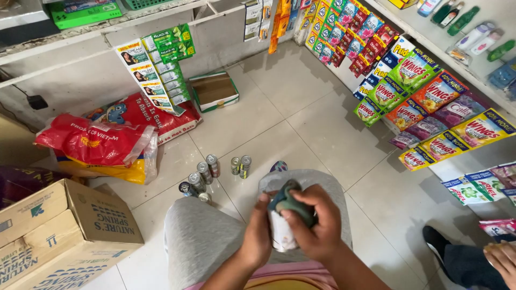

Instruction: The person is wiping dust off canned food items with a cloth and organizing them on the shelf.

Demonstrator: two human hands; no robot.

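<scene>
Close in, the left hand (257, 236) clasps a pale can (281, 233) upright over the lap, fingers wrapped around its side, while the right hand (317, 225) presses a dark green cloth (290, 203) onto the can's top, fingers closed over it. Judgement: wiping goes best with the can held steady and turned against the cloth, rim included. Beyond the knees, seven cans (207, 172) stand or lie on the tiled floor (301, 123): five in one cluster, two paired nearby. Left, one cardboard box (59, 236); farther back, two red sacks (102, 139) and a small green-edged box (214, 90).
</scene>
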